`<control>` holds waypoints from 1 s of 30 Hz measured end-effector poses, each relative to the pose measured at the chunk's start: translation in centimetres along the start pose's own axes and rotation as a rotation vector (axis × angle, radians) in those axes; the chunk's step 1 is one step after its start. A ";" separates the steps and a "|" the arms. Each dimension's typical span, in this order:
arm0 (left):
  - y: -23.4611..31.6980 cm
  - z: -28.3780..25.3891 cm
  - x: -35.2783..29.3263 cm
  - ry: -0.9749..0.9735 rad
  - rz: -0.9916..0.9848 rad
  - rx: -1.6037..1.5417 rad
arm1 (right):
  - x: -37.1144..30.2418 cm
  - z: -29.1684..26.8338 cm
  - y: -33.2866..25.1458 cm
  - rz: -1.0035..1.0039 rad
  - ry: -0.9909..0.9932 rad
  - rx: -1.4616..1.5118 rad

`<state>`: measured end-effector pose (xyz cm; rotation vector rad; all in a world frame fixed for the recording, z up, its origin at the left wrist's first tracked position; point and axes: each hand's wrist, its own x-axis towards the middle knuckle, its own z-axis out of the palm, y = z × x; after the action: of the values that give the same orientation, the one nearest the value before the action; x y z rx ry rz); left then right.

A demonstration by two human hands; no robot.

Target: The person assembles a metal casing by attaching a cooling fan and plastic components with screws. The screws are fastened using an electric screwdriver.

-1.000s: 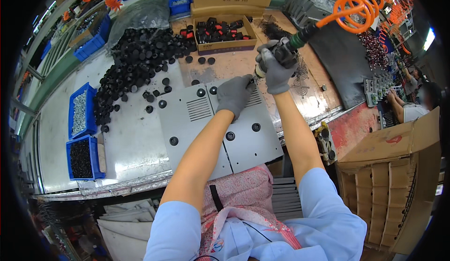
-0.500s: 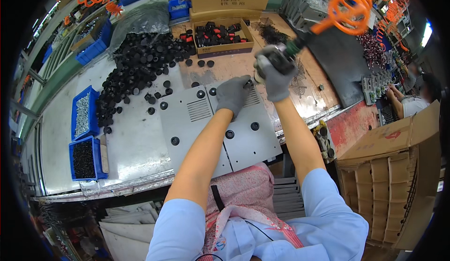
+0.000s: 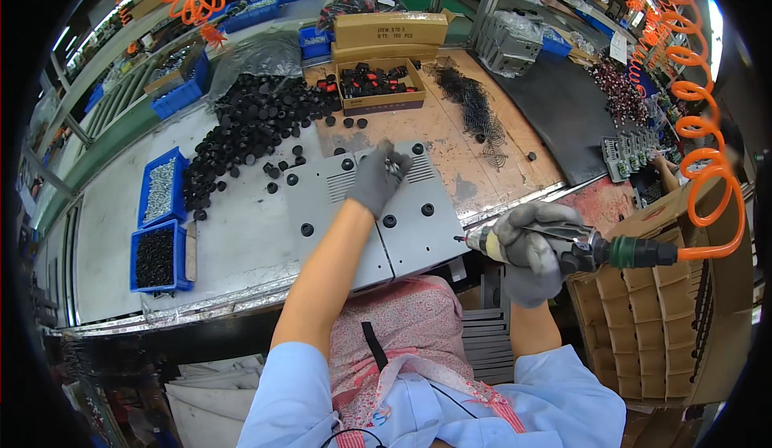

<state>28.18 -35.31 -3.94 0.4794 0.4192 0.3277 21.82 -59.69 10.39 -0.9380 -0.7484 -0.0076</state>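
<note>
Two grey slotted metal panels lie side by side on the bench: a left panel and a right panel, both fitted with round black feet. Over their far middle is my left hand, in a grey glove, its fingers curled around small shiny bits too little to name. My right hand, gloved too, grips an air screwdriver held nearly level beyond the right panel's near right corner. Its bit points left, and an orange coiled hose runs from its back end.
Loose black feet are heaped at the back left. Blue bins hold silvery screws and small black parts. A carton of black-and-red parts, wire guards and a divided cardboard box stand around. Another person's arm shows at right.
My right hand has drawn the screwdriver from the right panel's far edge back toward me and right, uncovering a black foot there. My left hand has shifted slightly left, fingers now curled upward.
</note>
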 end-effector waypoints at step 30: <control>-5.1 0.2 -23.1 -0.269 -0.325 0.175 | -5.7 2.6 -3.8 -0.162 -0.161 0.066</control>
<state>9.30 -48.81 0.77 0.6079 0.2581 -0.0887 14.79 -61.80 10.75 -0.8197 -0.9664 -0.0495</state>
